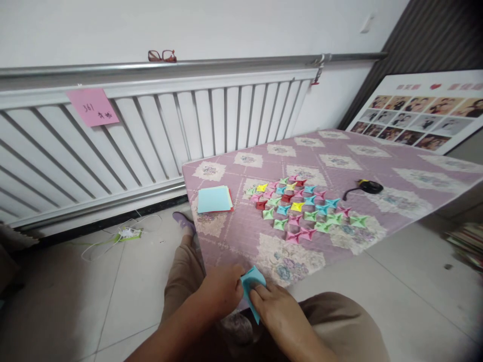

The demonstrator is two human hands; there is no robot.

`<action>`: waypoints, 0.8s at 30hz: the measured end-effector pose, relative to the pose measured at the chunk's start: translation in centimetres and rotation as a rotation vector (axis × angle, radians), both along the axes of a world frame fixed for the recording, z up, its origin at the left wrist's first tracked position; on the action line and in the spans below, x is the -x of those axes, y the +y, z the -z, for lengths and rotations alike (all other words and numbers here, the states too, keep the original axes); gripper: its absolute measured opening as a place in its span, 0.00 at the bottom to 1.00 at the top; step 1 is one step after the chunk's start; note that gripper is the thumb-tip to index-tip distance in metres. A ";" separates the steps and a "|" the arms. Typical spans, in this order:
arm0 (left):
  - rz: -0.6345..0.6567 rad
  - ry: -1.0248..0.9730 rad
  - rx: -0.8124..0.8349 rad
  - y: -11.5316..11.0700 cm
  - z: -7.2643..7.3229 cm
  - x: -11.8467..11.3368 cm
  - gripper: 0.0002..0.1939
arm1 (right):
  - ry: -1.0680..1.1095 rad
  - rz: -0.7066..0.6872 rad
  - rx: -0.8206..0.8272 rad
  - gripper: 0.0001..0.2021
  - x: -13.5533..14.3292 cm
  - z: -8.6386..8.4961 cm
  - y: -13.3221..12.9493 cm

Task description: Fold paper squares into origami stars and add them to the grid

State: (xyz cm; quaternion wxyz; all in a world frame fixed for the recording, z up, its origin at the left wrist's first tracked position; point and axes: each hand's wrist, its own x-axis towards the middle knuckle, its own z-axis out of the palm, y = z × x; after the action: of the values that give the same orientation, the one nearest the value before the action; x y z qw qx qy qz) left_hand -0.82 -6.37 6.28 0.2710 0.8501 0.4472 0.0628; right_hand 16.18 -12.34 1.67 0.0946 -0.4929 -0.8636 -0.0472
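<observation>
A partly folded blue paper (pixel 253 286) is between my two hands at the table's front corner. My left hand (pixel 225 287) pinches its upper left edge, with the fingers curled in. My right hand (pixel 272 303) grips the paper from the right, fingers pressed on its face. Beyond my hands, several small folded paper pieces (pixel 297 206) in pink, green, blue, yellow and red stand in rows on the patterned tablecloth (pixel 241 241). A stack of coloured paper (pixel 214 200) with a light blue sheet on top lies at the table's left.
A black corded object (pixel 370 187) lies right of the folded pieces. Behind the table are a white radiator (pixel 222 120) and a photo board (pixel 418 113). A power strip (pixel 129 234) with white cables is on the floor at left.
</observation>
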 end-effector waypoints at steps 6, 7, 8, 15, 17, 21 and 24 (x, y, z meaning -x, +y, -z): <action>-0.011 -0.041 0.016 0.3 0.3 0.4 0.09 | 0.122 0.008 0.182 0.05 -0.3 -1.0 0.1; -0.011 -0.060 0.025 0.4 0.3 0.5 0.09 | 0.155 0.017 0.231 0.04 -0.4 -1.3 0.2; -0.007 -0.094 0.038 0.6 0.3 0.6 0.09 | 0.192 0.028 0.279 0.05 -0.4 -1.8 0.2; 0.067 -0.663 0.486 0.7 0.3 1.5 0.16 | 0.581 0.038 0.484 0.07 -0.4 -4.7 0.3; 0.083 -0.817 0.686 0.2 0.7 1.4 0.21 | 0.657 0.064 0.492 0.09 -0.5 -4.8 0.3; 0.000 -0.910 0.778 -1.0 1.4 0.9 0.21 | 0.770 0.102 0.508 0.11 -0.6 -4.5 0.3; -0.107 -0.818 0.817 -1.5 1.8 0.7 0.12 | 0.791 0.133 0.510 0.12 -0.5 -4.2 0.3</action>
State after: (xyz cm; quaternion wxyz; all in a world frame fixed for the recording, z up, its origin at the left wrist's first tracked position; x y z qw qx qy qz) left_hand -1.53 -7.92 4.47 0.7244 0.5594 0.3364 0.2218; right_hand 16.70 -12.04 5.91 0.2891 -0.5348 -0.7119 0.3517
